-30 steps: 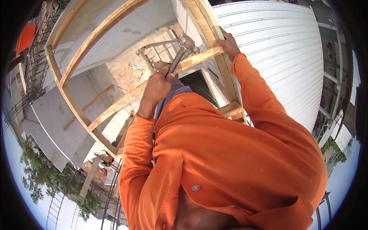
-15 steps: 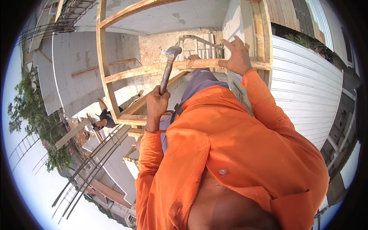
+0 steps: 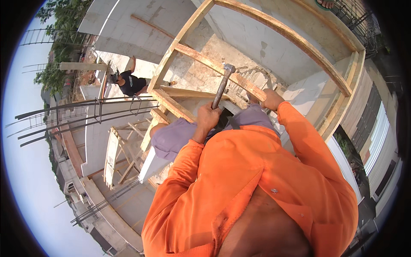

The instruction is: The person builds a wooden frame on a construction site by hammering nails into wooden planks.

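Observation:
A claw-type hammer (image 3: 221,88) is gripped by its handle in my left hand (image 3: 208,121), its metal head pointing up and away from me. My right hand (image 3: 272,100) is closed round the near right end of a wooden batten (image 3: 201,60). That batten runs from the left timber of a wooden frame (image 3: 278,28) toward me, and its held end stands apart from the frame's right side. The hammer head overlaps the batten in view; whether they touch I cannot tell.
Below the frame lie a dusty floor (image 3: 209,47) and grey block walls. Steel reinforcing bars (image 3: 85,105) stick out at left, near a person in a black shirt (image 3: 130,84). A rough wooden trestle (image 3: 112,156) stands lower left. Another person's sandalled foot (image 3: 325,4) shows at the top.
My right hand has gone from open above the batten to closed on its end. That end has come away from the frame's right side. The whole view has turned; the hammer stays in my left hand.

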